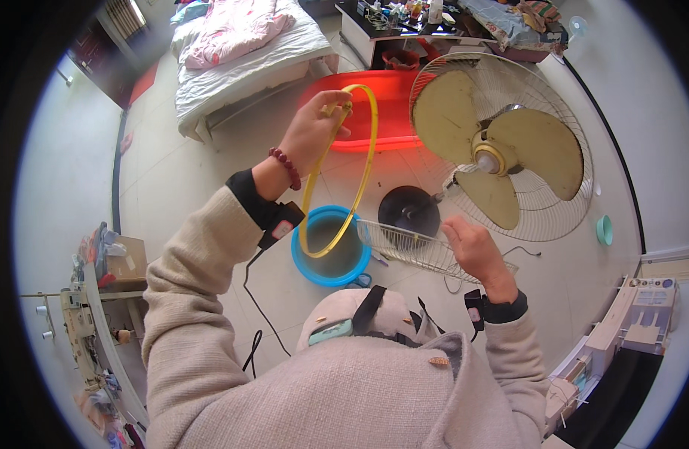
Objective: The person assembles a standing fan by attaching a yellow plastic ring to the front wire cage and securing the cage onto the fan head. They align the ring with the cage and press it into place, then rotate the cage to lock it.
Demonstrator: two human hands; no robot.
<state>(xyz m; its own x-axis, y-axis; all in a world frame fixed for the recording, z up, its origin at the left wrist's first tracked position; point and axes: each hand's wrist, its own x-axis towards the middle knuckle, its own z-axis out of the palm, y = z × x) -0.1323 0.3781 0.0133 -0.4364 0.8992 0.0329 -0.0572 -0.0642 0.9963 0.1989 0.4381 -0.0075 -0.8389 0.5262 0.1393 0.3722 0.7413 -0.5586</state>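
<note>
Nearest, my right hand (478, 254) is curled at the rim of a wire grille (404, 245), gripping it; I see the grille almost edge-on, reaching left toward the basin. My left hand (311, 135), raised farther out, pinches the top of a yellow ring (375, 123) that hangs tilted, its lower end in front of the blue basin (322, 281) on the floor. I can't tell whether the ring touches the basin. Just right of the basin is a round black base (409, 206). Beyond it, to the right, the fan (488, 159) shows its three blades before a wire cage. Farther off lie the red tub (389, 141), then the bed (247, 63) at left and the desk (357, 43).
</note>
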